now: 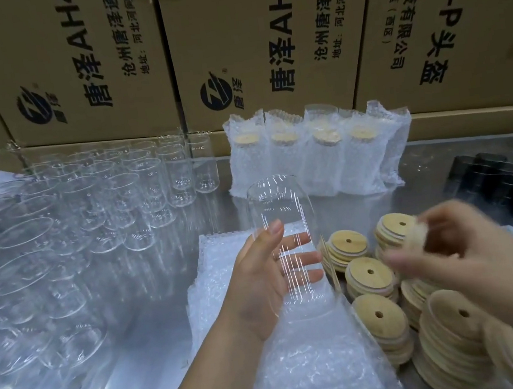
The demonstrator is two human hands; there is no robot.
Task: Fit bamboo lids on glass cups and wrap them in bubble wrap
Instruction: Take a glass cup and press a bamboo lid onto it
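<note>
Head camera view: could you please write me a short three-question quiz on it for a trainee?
1. True or false: the glass cup in the left hand already wears a lid.
2. The wrapped cups stand: A) before the cardboard boxes; B) on the floor; C) in a drawer.
3. Fill in: the blurred right hand holds a bamboo ____.
Key: 1 false; 2 A; 3 lid.

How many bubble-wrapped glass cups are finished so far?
5 bubble-wrapped glass cups in a row before the brown cardboard boxes: leftmost, second, middle, fourth, rightmost. More may stand hidden behind them.
</note>
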